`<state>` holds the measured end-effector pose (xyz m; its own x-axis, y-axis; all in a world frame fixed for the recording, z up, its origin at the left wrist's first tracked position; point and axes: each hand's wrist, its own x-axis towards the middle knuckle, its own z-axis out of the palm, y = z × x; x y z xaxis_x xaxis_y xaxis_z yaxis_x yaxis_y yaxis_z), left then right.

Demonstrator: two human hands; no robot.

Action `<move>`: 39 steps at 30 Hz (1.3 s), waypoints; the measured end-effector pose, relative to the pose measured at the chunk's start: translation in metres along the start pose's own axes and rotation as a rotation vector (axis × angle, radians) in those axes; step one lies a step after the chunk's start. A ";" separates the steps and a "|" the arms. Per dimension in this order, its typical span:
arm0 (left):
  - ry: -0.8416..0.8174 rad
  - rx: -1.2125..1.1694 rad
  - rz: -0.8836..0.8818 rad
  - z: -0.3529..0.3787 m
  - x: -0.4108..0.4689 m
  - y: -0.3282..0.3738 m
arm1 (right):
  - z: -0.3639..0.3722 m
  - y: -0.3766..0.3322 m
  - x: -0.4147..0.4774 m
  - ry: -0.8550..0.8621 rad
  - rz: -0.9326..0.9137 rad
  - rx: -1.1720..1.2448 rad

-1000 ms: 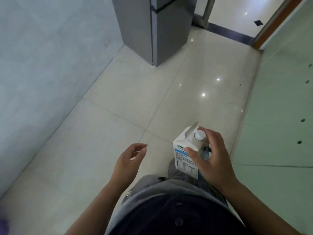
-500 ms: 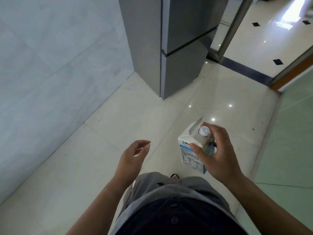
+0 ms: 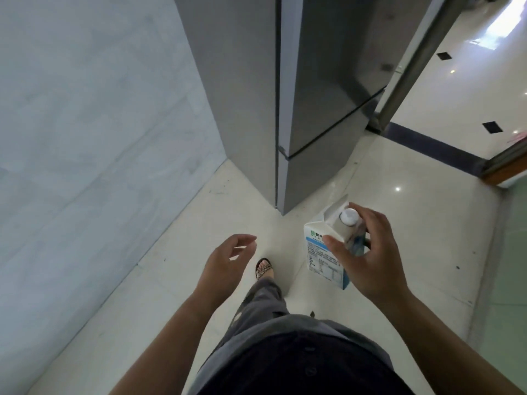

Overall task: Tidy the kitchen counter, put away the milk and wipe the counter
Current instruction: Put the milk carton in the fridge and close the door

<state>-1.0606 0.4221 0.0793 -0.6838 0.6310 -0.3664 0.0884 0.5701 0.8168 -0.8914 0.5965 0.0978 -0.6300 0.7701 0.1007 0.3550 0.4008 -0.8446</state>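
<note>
My right hand (image 3: 368,255) grips a white and blue milk carton (image 3: 320,252) from above, fingers curled round its gabled top beside the white screw cap (image 3: 348,215). The carton hangs upright in front of my waist. My left hand (image 3: 225,266) is held out empty to the left of it, fingers loosely curved. A grey two-door fridge (image 3: 319,89) stands just ahead, both doors closed, its near corner a short way beyond the carton.
A pale marble wall (image 3: 85,138) runs along the left. Glossy cream floor tiles (image 3: 399,223) lie underfoot, and my sandalled foot (image 3: 263,268) steps forward. A metal door frame (image 3: 413,67) and doorway open behind the fridge at right. A green glass panel (image 3: 510,280) borders the right.
I have walked closer to the fridge, which now fills the upper middle of the view. Both hands keep their pose, the right still holding the carton.
</note>
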 end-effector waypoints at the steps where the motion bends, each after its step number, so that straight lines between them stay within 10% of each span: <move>1: -0.007 0.019 0.027 -0.010 0.025 0.016 | 0.004 -0.009 0.026 0.025 -0.007 0.013; 16: 0.111 0.098 0.538 -0.080 0.264 0.242 | -0.016 -0.094 0.274 0.364 -0.173 0.006; 39: 0.209 -0.212 0.573 -0.050 0.283 0.276 | -0.031 -0.111 0.298 0.424 -0.149 -0.011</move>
<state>-1.2657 0.7318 0.2228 -0.6993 0.6766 0.2306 0.3509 0.0439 0.9354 -1.0974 0.7966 0.2378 -0.3371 0.8379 0.4293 0.2907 0.5263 -0.7990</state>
